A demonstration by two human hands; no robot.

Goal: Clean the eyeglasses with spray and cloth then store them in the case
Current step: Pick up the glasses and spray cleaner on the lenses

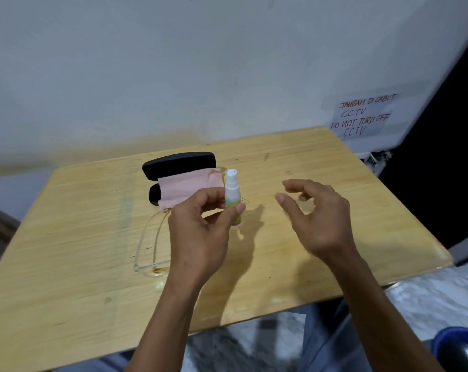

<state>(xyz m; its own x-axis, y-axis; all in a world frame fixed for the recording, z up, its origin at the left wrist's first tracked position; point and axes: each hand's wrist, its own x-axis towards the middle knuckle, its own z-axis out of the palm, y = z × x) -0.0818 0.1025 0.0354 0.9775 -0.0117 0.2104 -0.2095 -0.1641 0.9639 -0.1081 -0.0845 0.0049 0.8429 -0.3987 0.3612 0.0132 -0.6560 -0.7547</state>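
My left hand (200, 232) grips a small white spray bottle (231, 189) with a green label, held upright above the wooden table (294, 162). To its right my right hand (316, 216) hovers with the fingers apart and curled, holding nothing. Clear-framed eyeglasses (149, 245) lie on the table left of my left wrist, partly hidden by that hand. Behind the bottle a black glasses case (177, 162) lies open, and a pink cloth (191, 187) is draped over its lower half.
The table stands against a pale wall. A taped paper notice (362, 115) hangs on a white panel at the right. A blue object (458, 345) sits low at the bottom right, below the table's front edge.
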